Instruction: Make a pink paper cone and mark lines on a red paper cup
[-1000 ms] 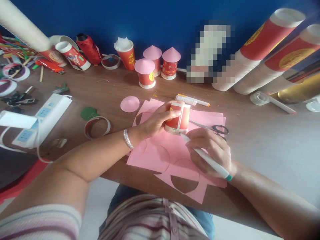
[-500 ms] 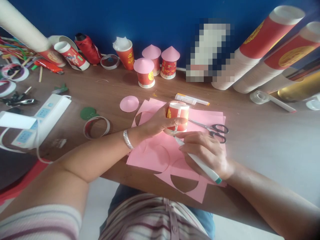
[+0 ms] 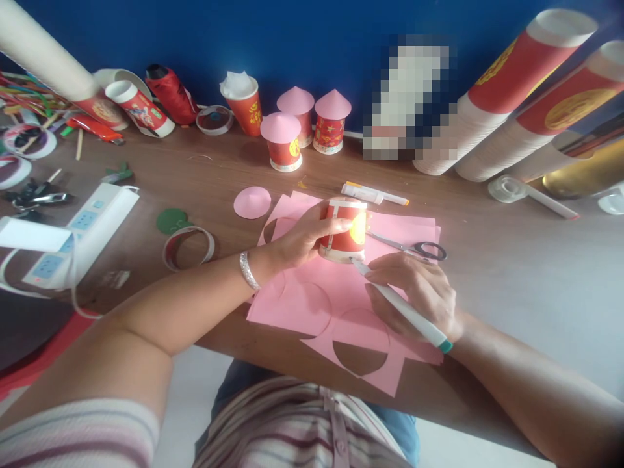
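Note:
My left hand (image 3: 312, 233) is wrapped round a short red paper cup (image 3: 342, 231) with a gold print and a white band along its lower edge. Between the fingers of my right hand (image 3: 416, 292) is a white marker (image 3: 409, 309) with a green end. The marker's tip is at or very near the cup's lower white band. Pink paper sheets (image 3: 292, 305) with round outlines and cut-out holes lie beneath both hands. Scissors (image 3: 414, 247) with dark handles rest on the paper beyond my right hand, partly hidden by it.
Behind the paper lie white-and-orange markers (image 3: 373, 194) and a pink paper cone (image 3: 252, 202). Red cups with pink cone tops (image 3: 281, 143) stand near the blue wall. Tall cup stacks (image 3: 507, 91) lean at the right. A power strip (image 3: 80, 234) and tape roll (image 3: 188, 248) are at the left.
The cup has turned in my left hand, so its gold print now faces front and the white seam has moved left. My right hand and the marker have shifted slightly right.

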`<state>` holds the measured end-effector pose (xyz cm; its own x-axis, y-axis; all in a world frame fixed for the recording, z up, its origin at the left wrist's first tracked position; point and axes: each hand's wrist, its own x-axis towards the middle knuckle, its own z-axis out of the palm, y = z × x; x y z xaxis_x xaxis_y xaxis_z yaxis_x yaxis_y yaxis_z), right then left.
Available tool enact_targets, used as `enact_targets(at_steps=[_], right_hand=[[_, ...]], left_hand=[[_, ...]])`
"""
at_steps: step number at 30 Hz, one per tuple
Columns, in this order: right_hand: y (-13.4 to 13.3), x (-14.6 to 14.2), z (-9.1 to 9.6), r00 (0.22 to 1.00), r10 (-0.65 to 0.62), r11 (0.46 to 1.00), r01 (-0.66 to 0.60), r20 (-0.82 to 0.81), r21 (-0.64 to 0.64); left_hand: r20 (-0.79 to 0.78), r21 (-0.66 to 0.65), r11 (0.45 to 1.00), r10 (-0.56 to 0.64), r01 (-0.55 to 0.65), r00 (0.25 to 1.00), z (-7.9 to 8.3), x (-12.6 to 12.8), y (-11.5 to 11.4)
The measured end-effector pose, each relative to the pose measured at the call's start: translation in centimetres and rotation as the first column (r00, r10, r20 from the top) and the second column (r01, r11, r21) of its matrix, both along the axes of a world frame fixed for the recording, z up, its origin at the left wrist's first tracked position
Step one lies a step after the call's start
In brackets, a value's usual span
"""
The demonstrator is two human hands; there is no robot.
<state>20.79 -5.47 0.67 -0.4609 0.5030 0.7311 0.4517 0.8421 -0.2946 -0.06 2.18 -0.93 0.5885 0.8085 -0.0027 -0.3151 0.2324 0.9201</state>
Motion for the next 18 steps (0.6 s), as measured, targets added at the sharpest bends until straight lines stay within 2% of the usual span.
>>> enact_targets(at_steps=[4,13,18], right_hand=[[0.09,-0.03,0.02,1.000,0.021,1.000,-0.021,-0.007,-0.005],[-0.07,-0.05,0.00,0.995,0.096,0.995,-0.095,0.022,-0.040],[-0.20,-0.03,0.02,0.999,0.052,0.999,-0.052,-0.001,-0.008]], left_hand=[[0.020,0.005,1.000,-0.004,0.004,1.000,0.00,-0.02,0.05],[-0.094,0.009,1.000,0.013,-0.012,0.995,0.51,0.04,-0.20],[-0.055,0.001,1.000,-0.005,0.005,0.998,0.67,-0.01,-0.19]])
